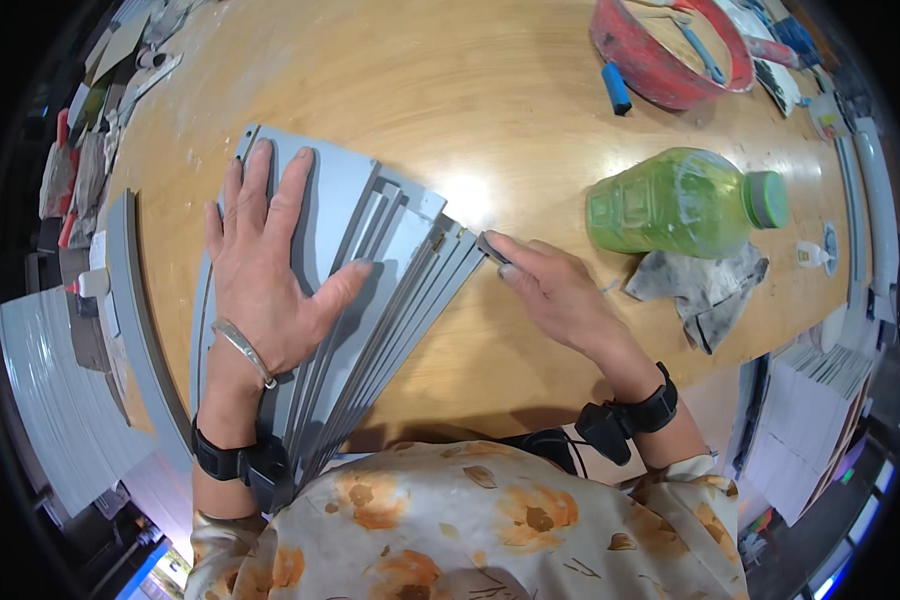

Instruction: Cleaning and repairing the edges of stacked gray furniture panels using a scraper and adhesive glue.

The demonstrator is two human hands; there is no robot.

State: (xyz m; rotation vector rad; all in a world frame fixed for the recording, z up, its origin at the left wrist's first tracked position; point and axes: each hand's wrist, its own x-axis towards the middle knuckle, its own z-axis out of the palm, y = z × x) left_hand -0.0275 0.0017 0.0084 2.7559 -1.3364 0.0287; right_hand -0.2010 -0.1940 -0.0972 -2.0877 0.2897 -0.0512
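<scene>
Your left hand lies flat and spread on the grey panels on the bench; your right hand pinches a small dark piece at their right edge; a green bottle lies farther right.

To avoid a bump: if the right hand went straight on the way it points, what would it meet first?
The right hand would probably meet the far ends of the stacked grey strips first; they look very close, but depth is unclear.
</scene>
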